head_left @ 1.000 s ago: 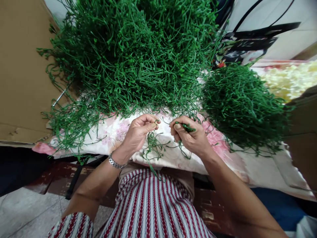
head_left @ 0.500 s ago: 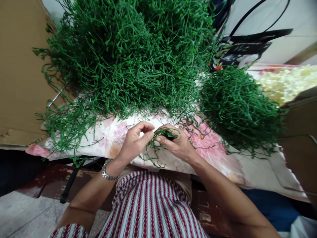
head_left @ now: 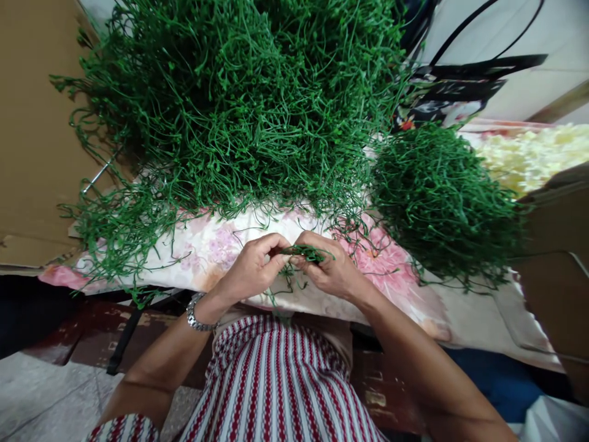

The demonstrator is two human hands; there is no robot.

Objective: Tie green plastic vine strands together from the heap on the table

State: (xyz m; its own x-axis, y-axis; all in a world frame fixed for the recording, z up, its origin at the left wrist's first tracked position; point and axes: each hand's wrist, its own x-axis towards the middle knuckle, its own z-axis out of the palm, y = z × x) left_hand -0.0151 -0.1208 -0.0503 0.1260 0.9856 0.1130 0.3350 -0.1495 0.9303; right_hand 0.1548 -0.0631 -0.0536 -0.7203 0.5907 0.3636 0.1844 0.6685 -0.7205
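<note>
My left hand [head_left: 254, 267] and my right hand [head_left: 332, 270] meet just above the flowered cloth [head_left: 209, 248], close to its front edge. A small bunch of thin green artificial stems [head_left: 309, 252] lies across my right fingers, which are closed round it. The left thumb and forefinger pinch the bunch at its left end, where the tips touch the right thumb. A few stems dangle below the fingers. Beyond my hands rises a large heap of the same green stems [head_left: 239, 110], and a smaller heap [head_left: 446, 196] lies to the right.
Loose stems [head_left: 124, 227] spread over the cloth at left, beside a cardboard box [head_left: 37, 141] and a thin metal rod [head_left: 101, 172]. Pale yellow artificial flowers [head_left: 538, 153] lie at far right, behind another brown box [head_left: 556, 258]. A black flowered bag [head_left: 451, 98] stands behind.
My left fingertips have closed in on the bunch beside the right thumb. The bunch has turned flatter, and fewer stems hang below it. The view has shifted slightly.
</note>
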